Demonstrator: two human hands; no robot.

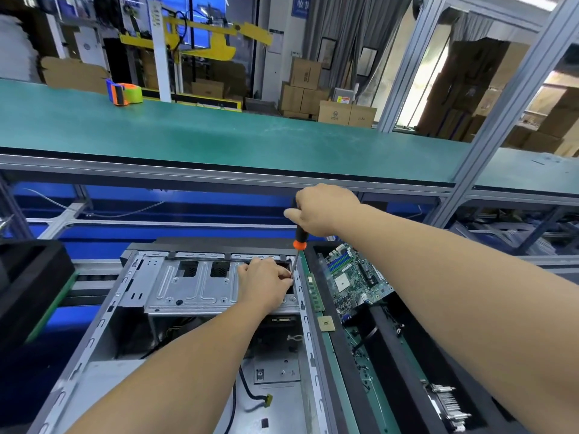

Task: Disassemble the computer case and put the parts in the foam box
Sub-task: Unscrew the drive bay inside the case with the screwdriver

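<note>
An open grey computer case (134, 311) lies flat in front of me, its drive cage (191, 286) at the far end. My right hand (322, 211) grips the handle of a black and orange screwdriver (299, 239), held upright over the cage's far right corner. My left hand (266, 285) rests on the cage there, fingers curled around the screwdriver's shaft near its tip. To the right stands the black foam box (388, 355), holding a motherboard (357, 277), a memory stick (316, 292), a CPU chip (326, 324) and a finned metal part (448, 405).
A black foam block (28, 283) sits at the left. Loose cables (250, 393) lie inside the case. Behind runs a green conveyor shelf (219, 133) with an orange and green tape dispenser (123, 93). Aluminium frame posts (507, 101) rise at the right.
</note>
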